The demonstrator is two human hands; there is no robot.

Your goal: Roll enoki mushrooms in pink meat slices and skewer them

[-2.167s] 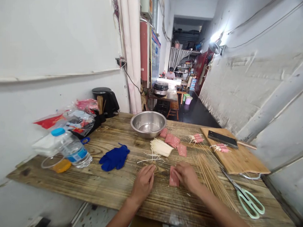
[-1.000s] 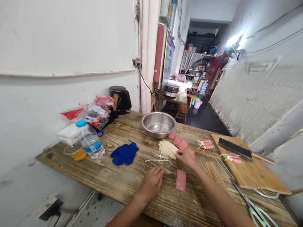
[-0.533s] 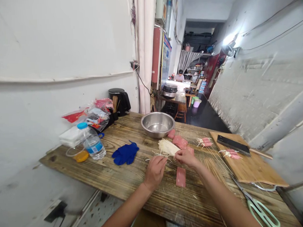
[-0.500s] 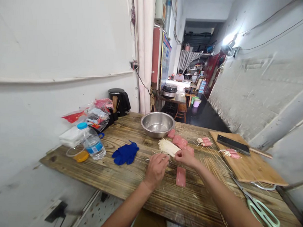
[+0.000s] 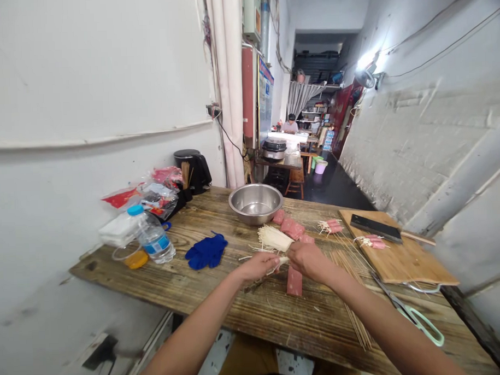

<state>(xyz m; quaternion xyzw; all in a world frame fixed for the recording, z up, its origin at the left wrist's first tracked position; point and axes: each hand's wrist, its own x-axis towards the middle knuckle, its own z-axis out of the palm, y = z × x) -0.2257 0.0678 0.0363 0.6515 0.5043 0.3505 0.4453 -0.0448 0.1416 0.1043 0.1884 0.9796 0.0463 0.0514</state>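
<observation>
My left hand (image 5: pixel 260 265) pinches a small bunch of enoki mushrooms (image 5: pixel 283 260) in front of me. The fingers of my right hand (image 5: pixel 309 259) are closed at the other end of that bunch; its fingertips are partly hidden. Just behind them lies a larger pile of enoki mushrooms (image 5: pixel 274 238), tips fanned to the left. One flat pink meat slice (image 5: pixel 294 281) rests below my right hand, its upper end covered. More pink meat slices (image 5: pixel 291 227) lie behind the pile, beside a steel bowl (image 5: pixel 256 203).
Right: bamboo skewers (image 5: pixel 357 320), scissors (image 5: pixel 418 318), meat-and-enoki rolls (image 5: pixel 330 226), and a cutting board (image 5: pixel 416 263) with a cleaver (image 5: pixel 376 228) and more rolls. Left: a blue glove (image 5: pixel 206 251), water bottle (image 5: pixel 155 240) and cup (image 5: pixel 133 258). Someone sits far back.
My hands have come together, with a small enoki bunch now between them, apart from the pile. My left hand has turned and closed. The view has shifted slightly.
</observation>
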